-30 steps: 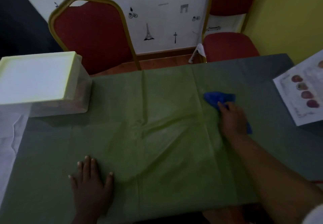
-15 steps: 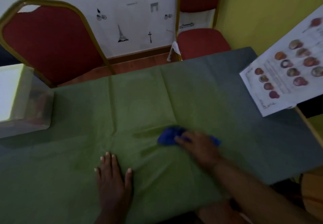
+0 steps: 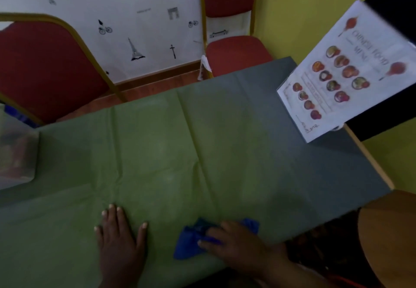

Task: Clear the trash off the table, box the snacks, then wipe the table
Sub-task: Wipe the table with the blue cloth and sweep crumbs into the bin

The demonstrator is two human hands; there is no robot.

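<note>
A green cloth covers the table (image 3: 180, 148). My right hand (image 3: 236, 245) presses a crumpled blue wiping cloth (image 3: 191, 240) flat against the table near its front edge, fingers spread over it. Just to the left of the cloth, my left hand (image 3: 119, 240) lies palm down on the green cover with its fingers apart and nothing under it. The clear plastic snack box (image 3: 15, 152) stands at the table's left edge, partly cut off by the frame; its contents are blurred.
A printed food menu (image 3: 344, 74) stands upright at the table's far right corner. Two red chairs with gold frames (image 3: 47, 69) (image 3: 234, 51) stand behind the table by the wall. A round wooden surface (image 3: 391, 236) lies off the front right corner.
My right hand has dragged the blue cloth from the far right of the table toward me to the front edge. The view has swung right, so the snack box has slid to the left edge.
</note>
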